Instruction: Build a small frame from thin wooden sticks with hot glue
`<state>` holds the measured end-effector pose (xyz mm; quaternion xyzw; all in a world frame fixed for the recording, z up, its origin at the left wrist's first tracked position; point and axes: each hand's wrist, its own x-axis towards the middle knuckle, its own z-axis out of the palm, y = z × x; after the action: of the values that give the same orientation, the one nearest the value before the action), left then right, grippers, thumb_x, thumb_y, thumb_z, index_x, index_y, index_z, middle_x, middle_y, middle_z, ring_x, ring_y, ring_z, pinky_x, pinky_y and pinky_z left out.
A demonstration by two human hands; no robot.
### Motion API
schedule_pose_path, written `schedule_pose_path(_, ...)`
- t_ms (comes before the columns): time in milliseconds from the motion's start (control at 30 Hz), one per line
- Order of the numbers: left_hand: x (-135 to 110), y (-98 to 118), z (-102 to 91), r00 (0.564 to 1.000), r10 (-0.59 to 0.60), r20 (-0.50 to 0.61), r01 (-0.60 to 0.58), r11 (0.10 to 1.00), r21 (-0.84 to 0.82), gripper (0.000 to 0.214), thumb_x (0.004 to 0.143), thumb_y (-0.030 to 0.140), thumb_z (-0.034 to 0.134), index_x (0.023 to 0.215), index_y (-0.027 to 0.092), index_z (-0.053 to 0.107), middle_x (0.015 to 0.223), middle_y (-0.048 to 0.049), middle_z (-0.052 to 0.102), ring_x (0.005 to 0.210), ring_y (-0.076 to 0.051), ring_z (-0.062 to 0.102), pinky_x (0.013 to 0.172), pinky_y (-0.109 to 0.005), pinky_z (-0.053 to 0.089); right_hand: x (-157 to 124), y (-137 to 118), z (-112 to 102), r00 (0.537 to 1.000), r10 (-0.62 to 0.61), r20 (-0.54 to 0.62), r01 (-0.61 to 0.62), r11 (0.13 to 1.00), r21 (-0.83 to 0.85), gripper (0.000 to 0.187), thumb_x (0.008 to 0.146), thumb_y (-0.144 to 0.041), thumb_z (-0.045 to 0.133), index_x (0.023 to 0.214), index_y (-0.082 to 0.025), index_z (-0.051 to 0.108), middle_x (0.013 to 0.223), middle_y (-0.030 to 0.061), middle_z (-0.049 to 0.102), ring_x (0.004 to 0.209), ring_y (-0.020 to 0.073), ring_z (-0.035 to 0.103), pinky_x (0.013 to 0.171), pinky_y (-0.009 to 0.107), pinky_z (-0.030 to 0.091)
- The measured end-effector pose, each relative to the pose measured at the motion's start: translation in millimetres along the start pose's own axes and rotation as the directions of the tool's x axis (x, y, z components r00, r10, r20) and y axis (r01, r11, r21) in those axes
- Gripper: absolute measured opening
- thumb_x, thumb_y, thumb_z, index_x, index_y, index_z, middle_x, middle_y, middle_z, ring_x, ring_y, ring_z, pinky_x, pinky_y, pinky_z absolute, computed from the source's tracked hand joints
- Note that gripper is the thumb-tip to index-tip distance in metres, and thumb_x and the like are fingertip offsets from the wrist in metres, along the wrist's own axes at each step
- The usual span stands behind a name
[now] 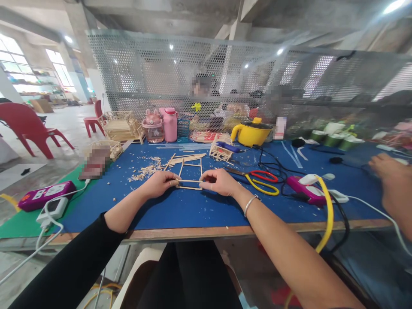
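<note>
A small frame of thin wooden sticks [190, 171] lies flat on the blue table mat [193, 206]. My left hand [161, 182] pinches the near left corner of this frame. At the near right corner my right hand [219, 180], with a silver bracelet on the wrist, is closed on the same near crossbar. Loose sticks [185, 159] lie in a pile just beyond the frame, and wood chips [144, 171] are scattered to its left.
Red and yellow scissors [262, 178], a pink glue gun [305, 191] with cables, a yellow pot [252, 132], pink bottles [169, 124] and stick models [122, 126] stand around. Another person's hand [391, 176] reaches in at right. A purple power strip [45, 195] lies at left.
</note>
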<state>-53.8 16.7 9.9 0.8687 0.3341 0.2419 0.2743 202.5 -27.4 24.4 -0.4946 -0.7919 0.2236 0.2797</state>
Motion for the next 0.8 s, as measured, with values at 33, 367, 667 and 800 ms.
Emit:
schedule_pose_path(33, 0.3, 0.2, 0.0, 1.000, 0.001, 0.001, -0.001, 1.000, 0.007, 0.028, 0.084, 0.035, 0.049, 0.091, 0.018, 0.070, 0.092, -0.0024, 0.072, 0.083, -0.017, 0.064, 0.078, -0.025, 0.046, 0.8, -2.0, 0.8, 1.000, 0.005, 0.000, -0.005, 1.000, -0.009, 0.027, 0.073, -0.041, 0.062, 0.079, -0.015, 0.070, 0.065, 0.0015, 0.063, 0.059, 0.0113, 0.052, 0.059, 0.023, 0.041)
schedule_pose_path(367, -6.7, 10.6, 4.8, 0.959, 0.056, -0.279, -0.003, 0.982, 0.186, 0.055, 0.079, 0.037, 0.055, 0.129, 0.015, 0.049, 0.116, -0.0117, 0.061, 0.101, -0.024, 0.058, 0.090, -0.039, 0.046, 9.2, -9.3, 8.9, 0.959, 0.005, -0.283, -0.016, 0.999, -0.039, 0.022, 0.078, -0.033, 0.058, 0.070, -0.016, 0.071, 0.060, 0.0010, 0.065, 0.055, 0.0126, 0.054, 0.055, 0.023, 0.039)
schedule_pose_path(667, 19.2, 77.5, 18.1, 0.956, 0.270, -0.111, -0.164, 0.812, 0.560, 0.028, 0.092, 0.023, 0.038, 0.109, 0.016, 0.059, 0.090, -0.0112, 0.067, 0.092, -0.024, 0.060, 0.094, -0.045, 0.038, -9.0, -45.2, -11.6, 0.950, -0.192, -0.247, 0.153, 0.974, -0.170, 0.025, 0.087, -0.036, 0.049, 0.084, -0.020, 0.069, 0.076, 0.0024, 0.070, 0.069, 0.0152, 0.061, 0.065, 0.025, 0.044)
schedule_pose_path(800, 27.7, 76.7, 20.5, 0.960, 0.095, -0.264, -0.045, 0.981, 0.190, 0.029, 0.093, 0.033, 0.036, 0.091, 0.019, 0.061, 0.074, -0.0045, 0.059, 0.072, -0.017, 0.054, 0.068, -0.028, 0.042, -32.6, -2.1, -61.8, 0.933, 0.078, -0.352, -0.192, 0.934, -0.301, 0.038, 0.089, -0.035, 0.043, 0.122, -0.020, 0.054, 0.089, 0.0052, 0.071, 0.078, 0.0194, 0.065, 0.070, 0.030, 0.047)
